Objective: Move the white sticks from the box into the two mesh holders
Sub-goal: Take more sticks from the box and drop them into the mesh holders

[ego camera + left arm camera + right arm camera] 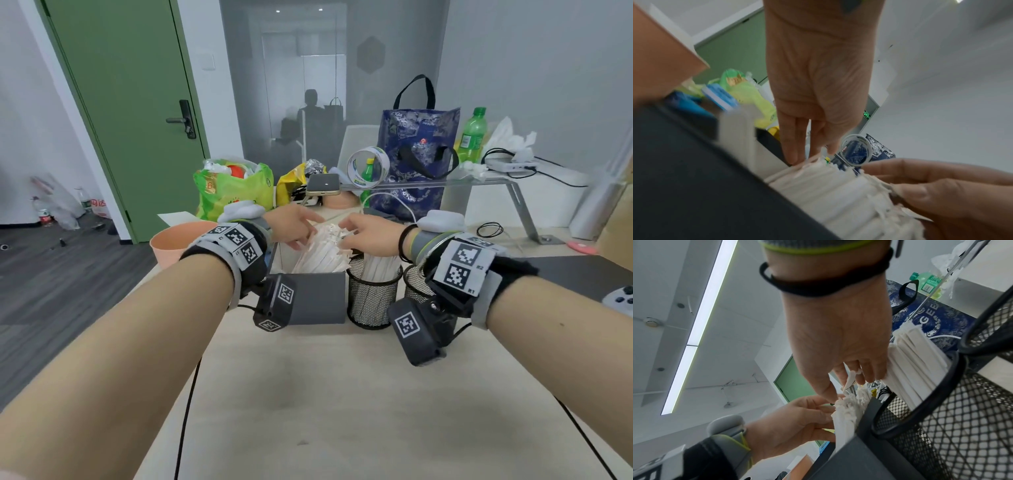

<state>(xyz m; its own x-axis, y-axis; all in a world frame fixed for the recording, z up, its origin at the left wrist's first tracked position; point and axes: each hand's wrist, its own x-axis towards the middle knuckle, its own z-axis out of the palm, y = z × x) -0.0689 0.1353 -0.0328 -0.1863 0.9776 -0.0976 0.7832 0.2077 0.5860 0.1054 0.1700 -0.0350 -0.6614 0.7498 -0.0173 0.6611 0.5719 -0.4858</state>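
— Where are the sticks right now?

— Most of the white sticks (pixel 323 251) stand bunched in the grey box (pixel 317 301), near the middle of the table (pixel 342 411). Some already stand in the nearer mesh holder (pixel 373 298), touching the box's right side; the second mesh holder (pixel 416 287) is just beyond it, mostly hidden by the right wrist.

— And the hands?

— Both are at the tops of the bundle. The left hand (pixel 294 224) has its fingers nearly straight, tips on the stick ends. The right hand (pixel 368 233) has thumb and fingers (pixel 828 391) bent toward the frayed wrapper ends, and one white tip shows between them — whether it truly pinches, I cannot tell.

— How should the pick go?

— I'd judge it best to let the left hand steady the bundle while the right separates a small clump, closes low enough to grip the sticks rather than the paper ends, then lifts straight up before crossing to a holder.
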